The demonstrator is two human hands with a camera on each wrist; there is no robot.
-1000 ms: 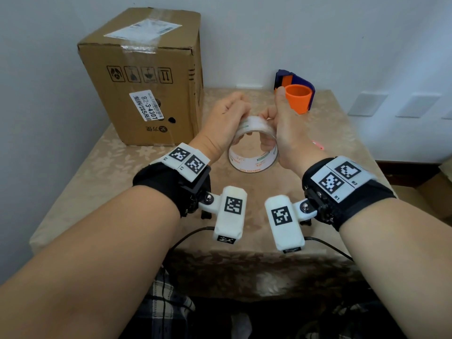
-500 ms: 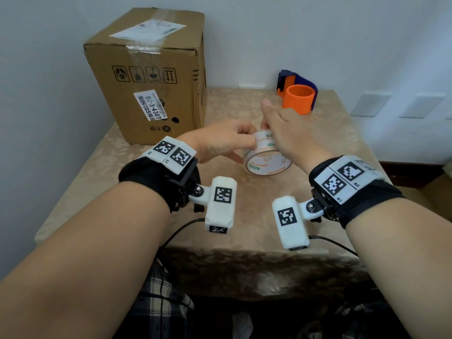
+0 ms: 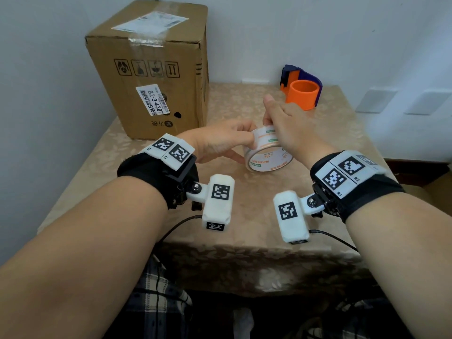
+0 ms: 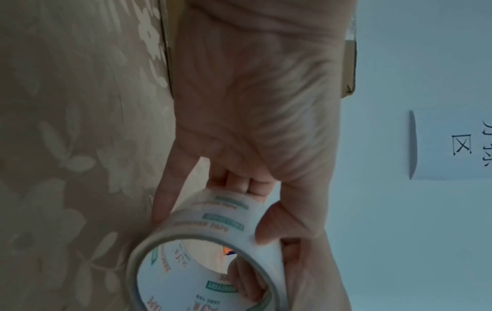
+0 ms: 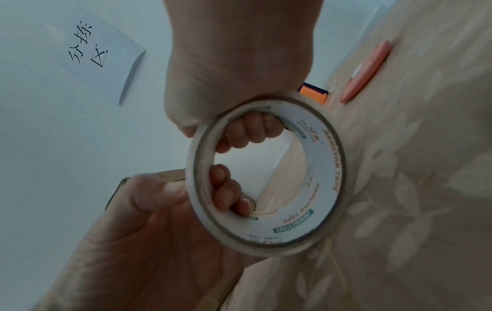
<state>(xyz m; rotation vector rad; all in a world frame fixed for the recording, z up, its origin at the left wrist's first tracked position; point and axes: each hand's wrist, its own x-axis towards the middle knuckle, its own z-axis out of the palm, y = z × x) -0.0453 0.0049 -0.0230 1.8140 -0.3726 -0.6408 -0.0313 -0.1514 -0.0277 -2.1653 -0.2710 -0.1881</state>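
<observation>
A white roll of packing tape with green and orange print is held on edge just above the table, between both hands. My left hand grips its left side, thumb on the outer band and fingers curled inside the core. My right hand grips the top of the roll, fingers hooked through the hole, its thumb raised. The wrist views show the roll and both sets of fingers inside the ring.
A tall cardboard box stands at the back left. An orange and purple tape dispenser sits at the back right. A pink pen-like object lies on the cloth to the right. A paper note hangs on the wall.
Both hands lowered the roll from upright and chest-high toward the table and tilted it. The left hand swung round to the roll's left side; the right hand came on top.
</observation>
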